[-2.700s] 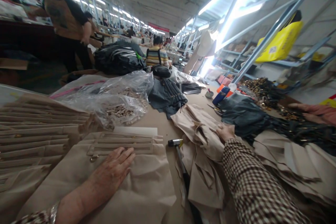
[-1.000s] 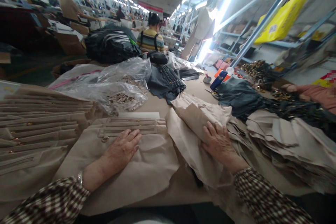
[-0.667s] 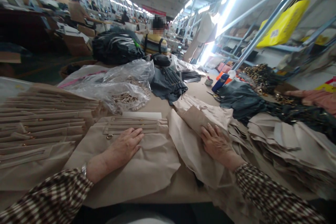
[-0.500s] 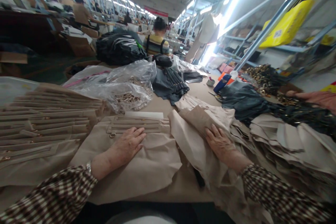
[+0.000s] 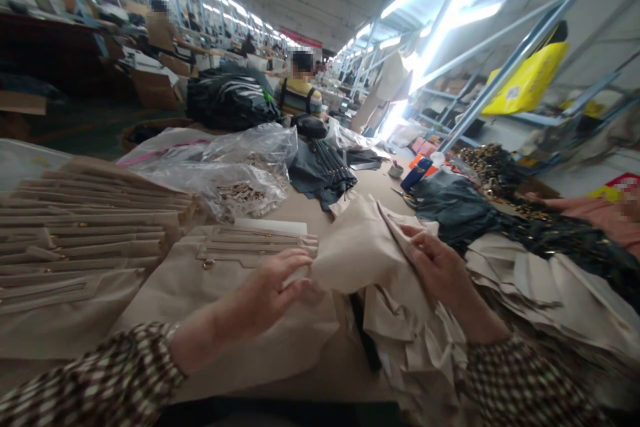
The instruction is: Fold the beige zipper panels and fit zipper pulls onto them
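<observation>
- Factory hall stretching away under strip lights; nearer, with twelve o'clock straight ahead of the wearer, a tan table point(image 5: 373, 188) carries the work.
- Around ten o'clock stands a layered pile of zipped pieces point(image 5: 95, 227); at two o'clock, a beige stack point(image 5: 540, 287).
- One zipped panel point(image 5: 185, 290) lies flat at eleven o'clock.
- Just past twelve, a plain beige panel point(image 5: 357, 250) is raised, its right edge pinched by the right hand point(image 5: 417, 250).
- The left hand point(image 5: 306, 272) sits at its left edge, thumb and fingers parted; whether they touch the cloth cannot be told.
- Step in hand, by judgement: lifting one plain panel off the crumpled cloth point(image 5: 400, 333) below.
- Next move seems to call for a left-hand pinch, keeping the panel taut and separate.
</observation>
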{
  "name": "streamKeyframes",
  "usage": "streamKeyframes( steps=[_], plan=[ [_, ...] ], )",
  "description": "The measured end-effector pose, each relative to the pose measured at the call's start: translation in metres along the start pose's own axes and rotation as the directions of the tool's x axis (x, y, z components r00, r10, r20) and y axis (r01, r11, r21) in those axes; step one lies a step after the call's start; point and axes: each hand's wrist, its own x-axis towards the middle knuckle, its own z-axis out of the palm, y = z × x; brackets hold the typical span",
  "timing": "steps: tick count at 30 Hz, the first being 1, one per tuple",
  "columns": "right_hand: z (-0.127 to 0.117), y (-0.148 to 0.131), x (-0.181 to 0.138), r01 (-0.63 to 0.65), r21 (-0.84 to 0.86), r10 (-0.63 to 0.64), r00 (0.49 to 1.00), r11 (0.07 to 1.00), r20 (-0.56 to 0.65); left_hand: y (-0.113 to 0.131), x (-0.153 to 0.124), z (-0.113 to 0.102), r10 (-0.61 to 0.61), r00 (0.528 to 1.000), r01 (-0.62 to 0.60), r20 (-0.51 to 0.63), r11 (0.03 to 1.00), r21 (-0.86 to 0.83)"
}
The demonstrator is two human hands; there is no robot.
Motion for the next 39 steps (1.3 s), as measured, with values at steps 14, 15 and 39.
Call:
streamKeyframes(
  steps=[14, 15, 39],
  plan=[
    [0.108, -0.059, 0.011, -0.544, 0.650, 0.233, 0.831, 0.531, 0.505, 0.034, 0.031, 0.013, 0.128, 0.988, -0.135, 0.092, 0.987, 0.083],
    [0.105, -0.062, 0.008, -0.482, 0.680, 0.243, 0.874, 0.553, 0.422, 0.031, 0.036, 0.009, 0.077, 0.996, -0.078, 0.040, 0.997, 0.016],
    [0.082, -0.051, -0.003, 0.346, 0.124, -0.345, 0.938, 0.930, -0.024, 0.053, 0.032, -0.033, -0.540, 0.815, 0.140, 0.210, -0.168, -0.976]
  ],
)
